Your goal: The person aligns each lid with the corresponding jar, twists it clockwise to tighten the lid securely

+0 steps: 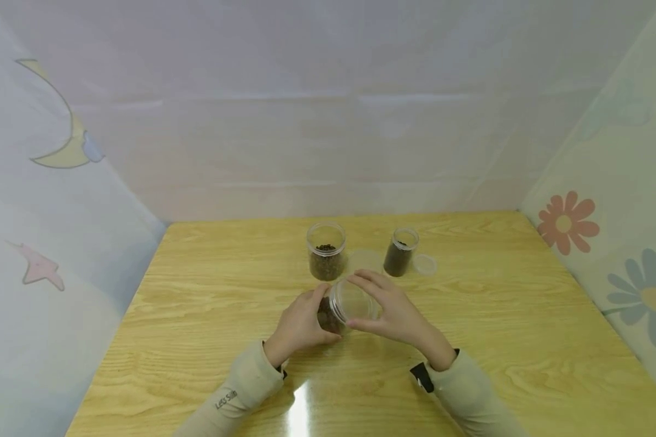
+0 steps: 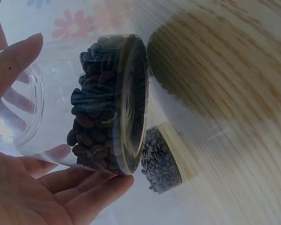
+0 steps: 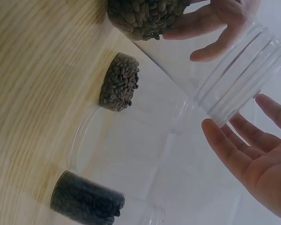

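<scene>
My left hand (image 1: 300,318) grips the side of a clear plastic jar (image 1: 329,317) partly filled with dark coffee beans (image 2: 98,103). Its thumb lies on the near side and its fingers wrap the far side. With spread fingers and thumb, my right hand (image 1: 390,309) holds the edge of a clear round lid (image 1: 356,300) at the jar's mouth. In the right wrist view the fingertips (image 3: 213,131) touch the clear ridged rim. Whether the lid is seated on the threads, I cannot tell.
Behind the hands stand a wide uncovered jar of beans (image 1: 327,264) and a narrower uncovered one (image 1: 398,260). A large clear lid (image 1: 365,260) lies between them, and a small lid (image 1: 425,264) lies right of the narrow jar. Wood-grain table (image 1: 197,303) extends around.
</scene>
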Motion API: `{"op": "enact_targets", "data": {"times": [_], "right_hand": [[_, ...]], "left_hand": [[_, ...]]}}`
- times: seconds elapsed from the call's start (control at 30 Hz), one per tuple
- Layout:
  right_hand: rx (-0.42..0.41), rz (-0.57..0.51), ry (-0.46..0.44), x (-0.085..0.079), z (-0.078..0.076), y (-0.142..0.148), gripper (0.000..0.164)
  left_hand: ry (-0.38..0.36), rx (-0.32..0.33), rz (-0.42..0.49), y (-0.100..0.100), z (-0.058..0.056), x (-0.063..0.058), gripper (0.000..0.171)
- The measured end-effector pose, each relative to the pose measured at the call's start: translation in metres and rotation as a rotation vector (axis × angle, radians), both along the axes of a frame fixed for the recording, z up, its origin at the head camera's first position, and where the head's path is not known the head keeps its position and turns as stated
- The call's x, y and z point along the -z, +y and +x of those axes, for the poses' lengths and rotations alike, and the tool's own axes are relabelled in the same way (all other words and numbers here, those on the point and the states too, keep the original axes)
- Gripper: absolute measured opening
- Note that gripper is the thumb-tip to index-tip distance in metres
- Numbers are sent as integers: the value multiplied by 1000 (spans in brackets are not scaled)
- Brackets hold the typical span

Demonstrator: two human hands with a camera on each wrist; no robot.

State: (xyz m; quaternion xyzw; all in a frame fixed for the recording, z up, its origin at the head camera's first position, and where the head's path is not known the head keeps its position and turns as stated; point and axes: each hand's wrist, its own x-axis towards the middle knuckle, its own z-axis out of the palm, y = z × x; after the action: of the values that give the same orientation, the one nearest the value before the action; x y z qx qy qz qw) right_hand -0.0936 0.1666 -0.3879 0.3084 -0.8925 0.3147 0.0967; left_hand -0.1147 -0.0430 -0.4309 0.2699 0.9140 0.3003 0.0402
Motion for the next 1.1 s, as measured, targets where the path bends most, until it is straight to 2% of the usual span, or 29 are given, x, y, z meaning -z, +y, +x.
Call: {"op": "enact_targets", "data": {"times": [0.17,0.6,0.8,1.1], "right_hand": [[7,25,-4,5,-1,-2,74],[43,39,-23,11,3,-4,75],[61,7,-14,17,2,1,74],[88,-16,-27,23,1,4,74]], "left_hand": [[0,-9,-10,1,1,0,92],[41,16,2,3,3,1,91],[67,36,-13,8,-2,5,90],[53,20,-50,14,-7,11,93]]}}
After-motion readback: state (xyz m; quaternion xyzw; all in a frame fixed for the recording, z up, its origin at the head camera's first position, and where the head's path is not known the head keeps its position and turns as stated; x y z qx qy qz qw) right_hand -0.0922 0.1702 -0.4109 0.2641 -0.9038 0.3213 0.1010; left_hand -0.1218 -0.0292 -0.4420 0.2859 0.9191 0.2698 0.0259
